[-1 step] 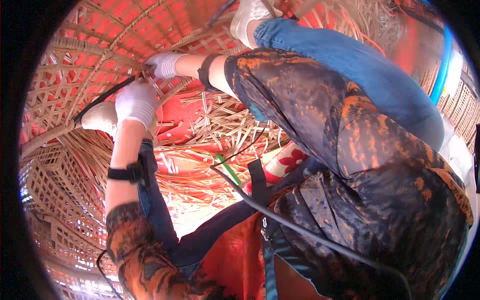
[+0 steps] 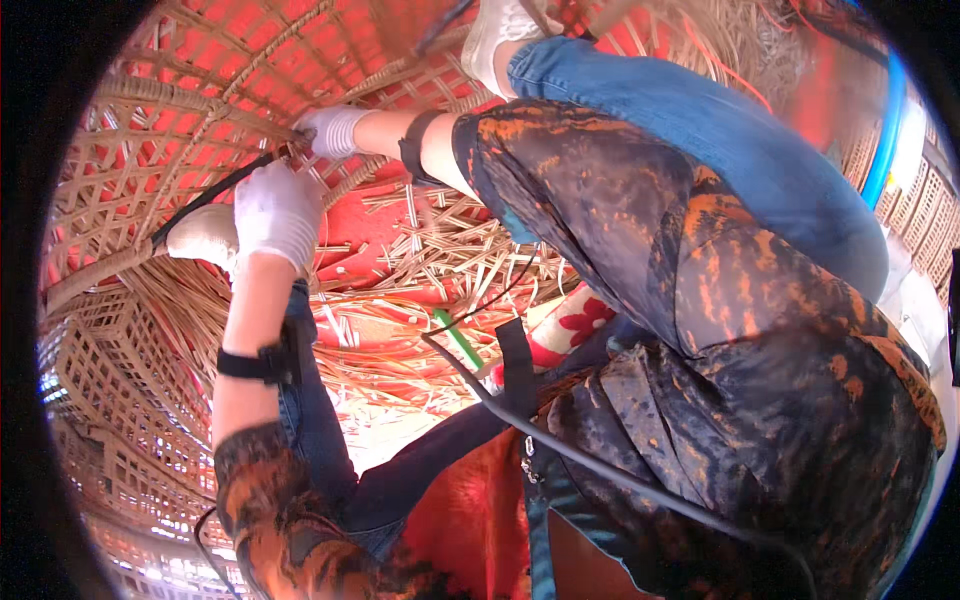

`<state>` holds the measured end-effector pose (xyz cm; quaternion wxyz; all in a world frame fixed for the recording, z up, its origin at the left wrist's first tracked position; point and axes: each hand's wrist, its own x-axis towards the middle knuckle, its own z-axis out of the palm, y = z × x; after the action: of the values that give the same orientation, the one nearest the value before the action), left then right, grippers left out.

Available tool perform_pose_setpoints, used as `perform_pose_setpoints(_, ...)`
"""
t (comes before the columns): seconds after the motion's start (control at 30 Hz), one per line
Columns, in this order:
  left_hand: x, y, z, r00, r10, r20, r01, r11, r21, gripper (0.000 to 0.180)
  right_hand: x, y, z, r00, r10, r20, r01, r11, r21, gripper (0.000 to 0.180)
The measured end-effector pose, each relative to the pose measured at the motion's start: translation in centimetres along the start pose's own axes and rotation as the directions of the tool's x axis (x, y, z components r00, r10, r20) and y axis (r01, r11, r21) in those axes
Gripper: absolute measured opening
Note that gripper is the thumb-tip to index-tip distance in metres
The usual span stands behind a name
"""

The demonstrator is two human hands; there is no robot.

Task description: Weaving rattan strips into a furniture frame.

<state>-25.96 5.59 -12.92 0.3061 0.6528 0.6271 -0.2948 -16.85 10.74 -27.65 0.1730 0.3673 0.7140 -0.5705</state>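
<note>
Basket, big and woven, fills the top left. Pale strips lie in a messy heap near it. The left hand and the right hand (both in white gloves) are close together at the basket; I can't tell if either grip is open or closed. A thin black strip slants up to the left hand.

loose tan strips lie scattered and crisscrossed over the red floor.

A basket-weaving workshop, it seems — latticed basketwork and scattered strips.
</note>
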Motion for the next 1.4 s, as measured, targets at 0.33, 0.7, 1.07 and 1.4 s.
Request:
perform_pose_setpoints(0.33,-5.9,5.0,-1.9,0.882,0.209,-0.423,-0.471,0.44,-0.765,0.025,-1.2,3.3,0.5,0.977,0.07,-0.203,-0.081,0.996,-0.043,0.032)
perform_pose_setpoints(0.7,-2.1,11.3,13.4,0.689,-0.701,0.183,-0.018,-0.269,-0.963,0.04,-0.1,2.0,-1.3,0.971,0.08,-0.224,-0.107,0.988,-0.113,0.03)
perform_pose_setpoints(1.07,-1.9,11.8,15.4,0.728,-0.664,0.168,0.172,-0.061,-0.983,0.033,0.5,0.0,-0.4,0.984,0.053,-0.172,-0.084,0.981,-0.174,0.031)
perform_pose_setpoints(1.4,-2.1,12.7,13.4,0.822,-0.537,0.189,0.212,-0.018,-0.977,0.027,-0.3,-0.9,2.2,0.952,0.239,-0.194,-0.239,0.971,0.024,0.046)
